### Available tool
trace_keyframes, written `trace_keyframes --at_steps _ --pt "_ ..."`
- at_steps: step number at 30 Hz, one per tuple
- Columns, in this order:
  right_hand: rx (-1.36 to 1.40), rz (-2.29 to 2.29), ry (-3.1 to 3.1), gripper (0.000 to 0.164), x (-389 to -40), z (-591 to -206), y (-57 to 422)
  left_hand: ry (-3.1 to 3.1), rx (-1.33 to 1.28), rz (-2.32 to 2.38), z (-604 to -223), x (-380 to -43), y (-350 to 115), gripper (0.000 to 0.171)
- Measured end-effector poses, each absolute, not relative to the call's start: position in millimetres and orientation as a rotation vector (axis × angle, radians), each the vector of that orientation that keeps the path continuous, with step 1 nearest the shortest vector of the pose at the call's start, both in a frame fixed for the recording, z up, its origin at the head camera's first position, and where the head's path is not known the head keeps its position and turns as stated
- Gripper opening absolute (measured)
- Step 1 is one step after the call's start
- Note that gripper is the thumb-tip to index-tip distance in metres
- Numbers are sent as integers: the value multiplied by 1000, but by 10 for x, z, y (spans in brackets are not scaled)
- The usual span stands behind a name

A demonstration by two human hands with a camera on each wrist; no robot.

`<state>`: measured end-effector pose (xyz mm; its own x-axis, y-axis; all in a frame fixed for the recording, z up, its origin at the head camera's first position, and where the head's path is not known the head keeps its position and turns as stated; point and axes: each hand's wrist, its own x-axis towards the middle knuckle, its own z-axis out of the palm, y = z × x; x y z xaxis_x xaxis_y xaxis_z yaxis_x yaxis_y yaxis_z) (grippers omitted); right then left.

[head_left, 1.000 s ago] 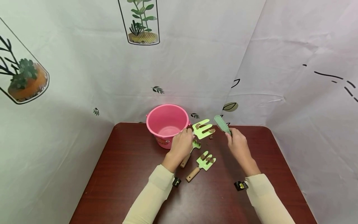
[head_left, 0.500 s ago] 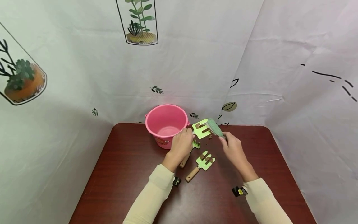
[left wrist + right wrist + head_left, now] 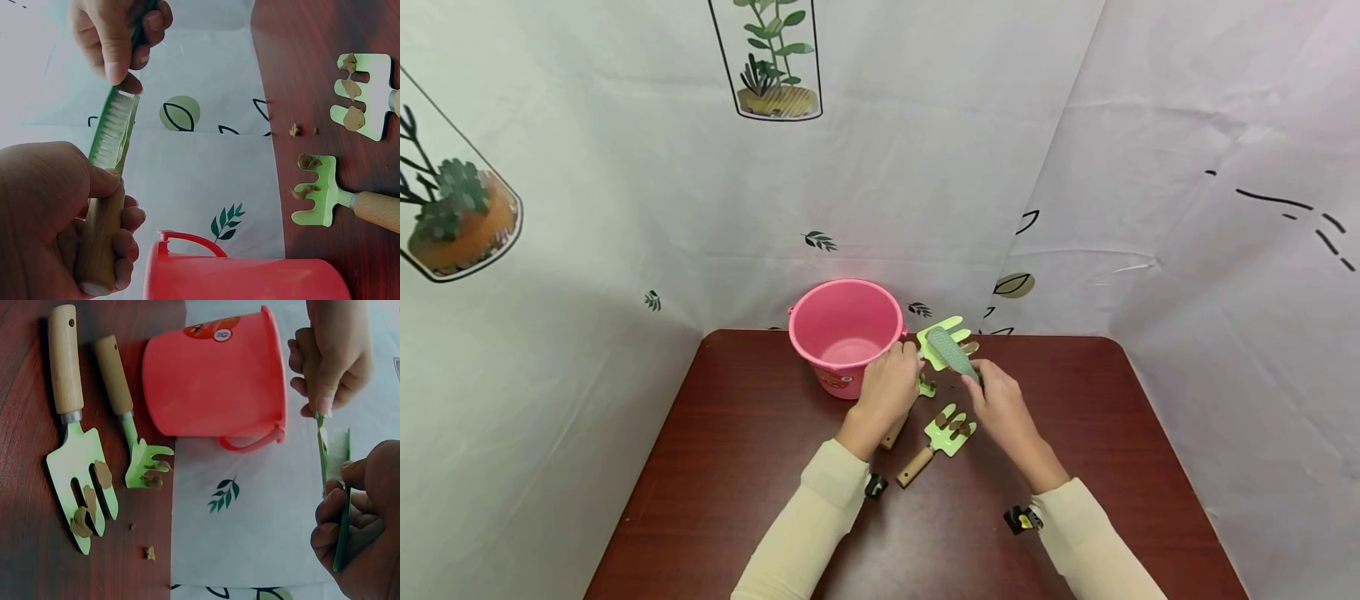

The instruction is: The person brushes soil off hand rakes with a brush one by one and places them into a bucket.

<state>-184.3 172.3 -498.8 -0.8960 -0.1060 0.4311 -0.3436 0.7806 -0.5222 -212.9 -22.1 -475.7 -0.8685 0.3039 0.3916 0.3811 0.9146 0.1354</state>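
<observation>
My left hand (image 3: 886, 390) grips the wooden handle of a light green hand fork (image 3: 100, 240), raised beside the bucket. In my right hand (image 3: 1006, 412) is a green brush (image 3: 951, 352) with pale bristles, held by its handle. The bristles face the fork's tines and appear to touch them in the left wrist view. Brown clumps cling to the tines in the head view; the brush hides part of the fork. On the table below lie a second hand fork (image 3: 951, 432) and a small hand rake (image 3: 114, 378), both with brown clumps between their tines.
A pink bucket (image 3: 826, 367) stands at the table's back edge, left of my left hand. Small brown crumbs (image 3: 150, 552) lie on the dark red-brown table (image 3: 752, 467). Printed white cloth (image 3: 880, 183) hangs behind and at both sides.
My right hand has moved left, bringing the brush from beside the fork's tips across its tines toward the neck. My left hand and its fork have stayed nearly still.
</observation>
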Motion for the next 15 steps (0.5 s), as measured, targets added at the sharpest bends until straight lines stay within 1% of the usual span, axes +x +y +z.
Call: trace_keyframes --at_steps 15 --pt "282 759 -2572 22 -1863 -4976 1845 -2749 -507 -309 -4764 -2114 -235 22"
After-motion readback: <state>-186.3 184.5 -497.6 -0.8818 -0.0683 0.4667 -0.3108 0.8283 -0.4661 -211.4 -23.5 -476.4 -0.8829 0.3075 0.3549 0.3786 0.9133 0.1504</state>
